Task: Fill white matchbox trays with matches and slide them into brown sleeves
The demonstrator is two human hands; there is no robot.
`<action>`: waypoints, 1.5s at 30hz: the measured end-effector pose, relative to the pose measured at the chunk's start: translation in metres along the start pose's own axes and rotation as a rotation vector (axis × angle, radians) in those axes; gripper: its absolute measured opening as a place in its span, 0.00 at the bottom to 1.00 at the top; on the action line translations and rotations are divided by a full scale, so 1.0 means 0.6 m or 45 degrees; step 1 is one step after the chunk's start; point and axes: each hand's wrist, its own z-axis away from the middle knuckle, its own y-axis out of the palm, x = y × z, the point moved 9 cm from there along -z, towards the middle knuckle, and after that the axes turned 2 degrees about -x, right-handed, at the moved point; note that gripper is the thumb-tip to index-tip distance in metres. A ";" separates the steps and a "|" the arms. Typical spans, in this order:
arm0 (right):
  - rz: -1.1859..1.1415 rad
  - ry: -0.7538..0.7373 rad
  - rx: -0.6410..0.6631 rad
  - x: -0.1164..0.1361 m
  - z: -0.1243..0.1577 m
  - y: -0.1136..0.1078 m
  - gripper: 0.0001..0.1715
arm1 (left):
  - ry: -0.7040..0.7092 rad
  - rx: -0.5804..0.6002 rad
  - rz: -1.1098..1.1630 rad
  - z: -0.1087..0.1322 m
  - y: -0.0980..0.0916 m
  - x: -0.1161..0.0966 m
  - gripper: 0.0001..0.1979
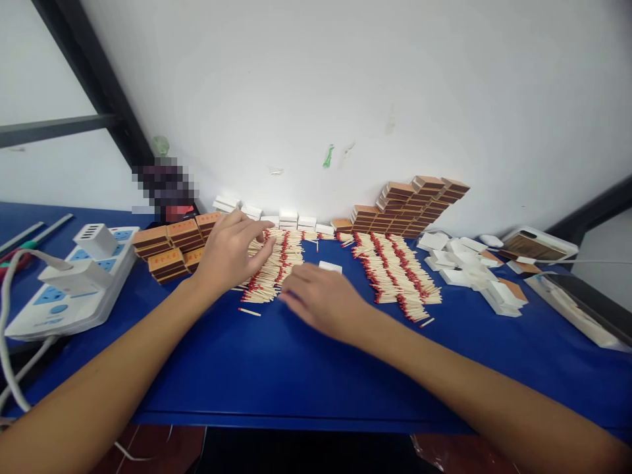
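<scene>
On the blue table lies a left heap of red-tipped matches [276, 263]. My left hand [234, 249] hovers over that heap's left side, thumb and forefinger apart, with nothing visible between them. At the heap's right edge, my right hand [323, 299] is curled with its fingers together, fingertips down by the matches. What they hold, if anything, is hidden. A small white matchbox tray [330, 267] sits just behind my right hand. One loose match [249, 312] lies in front of the heap. Farther right, a second heap of matches [395, 266] is laid in rough rows.
Brown matchboxes [170, 247] are stacked at left, partly behind my left hand; a taller stack [415, 207] stands by the wall. White trays [469, 263] pile up at right, near a phone [587, 306]. A power strip [93, 289] with cables occupies the left side.
</scene>
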 end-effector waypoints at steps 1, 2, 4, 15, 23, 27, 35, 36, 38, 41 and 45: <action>-0.070 -0.031 -0.005 0.024 -0.010 0.008 0.14 | -0.020 -0.034 -0.034 0.000 -0.004 0.007 0.11; -0.109 -0.041 -0.006 0.043 -0.019 0.016 0.15 | -0.040 -0.062 -0.068 0.000 -0.007 0.014 0.12; -0.120 -0.045 0.000 0.068 -0.032 0.028 0.16 | -0.073 -0.086 -0.116 0.002 -0.010 0.024 0.12; -0.165 0.020 0.055 0.076 -0.042 0.051 0.19 | -0.009 -0.147 -0.092 0.003 -0.015 0.009 0.11; -0.294 0.132 0.173 0.070 -0.041 0.054 0.13 | -0.047 -0.102 -0.052 0.004 -0.006 0.017 0.11; -0.294 0.162 0.240 0.073 -0.038 0.061 0.14 | -0.074 -0.083 -0.003 0.003 -0.002 0.020 0.11; -0.312 0.218 0.111 -0.027 0.012 0.008 0.06 | -0.019 0.291 0.228 0.017 0.053 -0.031 0.11; -0.324 0.260 0.021 -0.063 0.026 -0.010 0.06 | -0.007 0.365 0.278 0.019 0.066 -0.042 0.12; -0.299 0.365 -0.128 -0.137 0.054 -0.039 0.08 | -0.006 0.454 0.354 0.018 0.087 -0.061 0.15; -0.250 0.486 -0.140 -0.215 0.084 -0.039 0.09 | 0.025 0.544 0.360 0.007 0.120 -0.085 0.21; -0.241 0.463 -0.047 -0.228 0.091 -0.007 0.08 | 0.120 0.622 0.328 -0.011 0.159 -0.108 0.20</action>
